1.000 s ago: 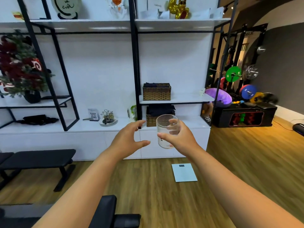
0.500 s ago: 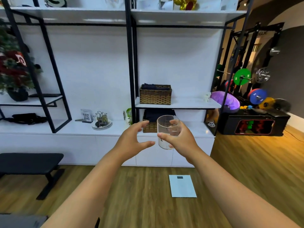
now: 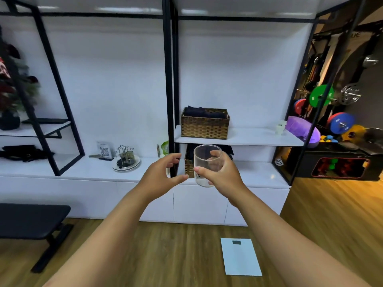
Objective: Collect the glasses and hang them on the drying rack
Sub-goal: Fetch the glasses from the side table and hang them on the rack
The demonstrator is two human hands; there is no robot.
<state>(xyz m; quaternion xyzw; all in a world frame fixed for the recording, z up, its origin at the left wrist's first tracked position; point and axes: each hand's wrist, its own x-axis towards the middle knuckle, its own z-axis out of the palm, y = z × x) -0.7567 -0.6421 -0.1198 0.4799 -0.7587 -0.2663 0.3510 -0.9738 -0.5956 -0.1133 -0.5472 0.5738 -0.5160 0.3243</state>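
- Right hand [image 3: 224,175]: closed around clear glass [image 3: 207,164], held upright in mid-air before the white shelving [image 3: 244,137].
- Left hand [image 3: 160,176]: empty, fingers curved apart, just beside glass.
- Drying rack [image 3: 125,157]: on counter, well left.

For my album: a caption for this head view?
Right hand carries a clear glass toward the countertop drying rack.

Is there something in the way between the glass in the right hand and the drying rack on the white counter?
Nothing solid. Only the open left hand hovers between the glass and the drying rack.
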